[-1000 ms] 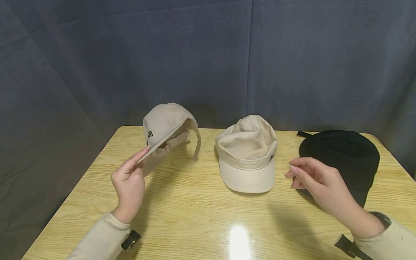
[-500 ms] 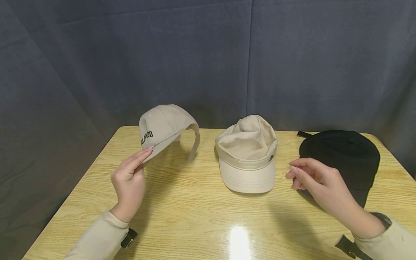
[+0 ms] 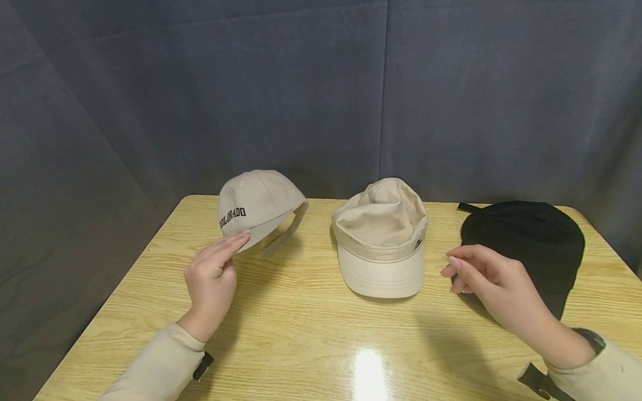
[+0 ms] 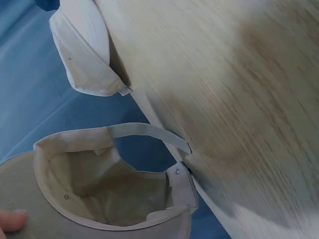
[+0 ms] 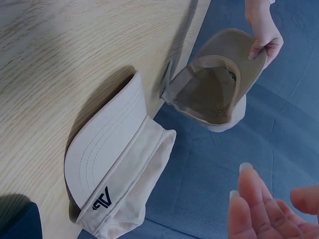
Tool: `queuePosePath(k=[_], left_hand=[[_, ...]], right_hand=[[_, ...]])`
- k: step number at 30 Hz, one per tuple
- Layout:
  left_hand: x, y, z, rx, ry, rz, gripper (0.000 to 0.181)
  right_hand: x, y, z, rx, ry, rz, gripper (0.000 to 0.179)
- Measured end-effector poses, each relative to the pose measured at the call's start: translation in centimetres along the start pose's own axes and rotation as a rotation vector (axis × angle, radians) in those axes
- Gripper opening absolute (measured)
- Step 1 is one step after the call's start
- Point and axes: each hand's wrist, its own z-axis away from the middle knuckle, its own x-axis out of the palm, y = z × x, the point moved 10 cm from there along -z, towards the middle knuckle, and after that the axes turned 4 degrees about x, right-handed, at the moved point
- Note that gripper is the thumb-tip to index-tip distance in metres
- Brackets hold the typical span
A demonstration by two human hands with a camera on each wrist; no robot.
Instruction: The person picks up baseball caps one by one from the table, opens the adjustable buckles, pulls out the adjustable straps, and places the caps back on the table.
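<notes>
At the left of the head view, my left hand [image 3: 213,278] pinches the brim of a light beige baseball cap [image 3: 261,195] with COLORADO in dark letters on its front. That cap is tilted, its crown above the table; the left wrist view looks into its hollow and shows its back strap [image 4: 149,130]. My right hand [image 3: 506,292] hovers with loosely bent fingers and nothing in them, in front of a black cap [image 3: 531,245]. Between the hands, a cream flat-topped cap [image 3: 383,239] lies on the table, brim towards me, with a small dark mark on its band.
The wooden table [image 3: 301,334] has its back edge close to a dark blue-grey curtain [image 3: 301,100]. Part of the black cap's brim is hidden behind the right hand. Its strap [image 3: 468,208] sticks out at the back left.
My left hand has turned the baseball cap so its lettering faces more forward, and has come down and slightly right with it. The right hand and the other caps stay put.
</notes>
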Motion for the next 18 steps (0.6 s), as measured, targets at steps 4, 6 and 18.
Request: queuePosePath(k=[4, 6, 18], left_hand=[[0.6, 0.5, 0.3, 0.040, -0.030, -0.030, 0.053], [0.9, 0.6, 0.5, 0.051, -0.040, -0.035, 0.055], [2.8, 0.2, 1.7, 0.063, -0.163, -0.112, 0.055]], right_hand=[[-0.1, 0.0, 0.1, 0.003, 0.002, 0.000, 0.015], [-0.1, 0.1, 0.1, 0.006, 0.001, -0.002, 0.015], [-0.2, 0.1, 0.2, 0.002, 0.004, 0.001, 0.015]])
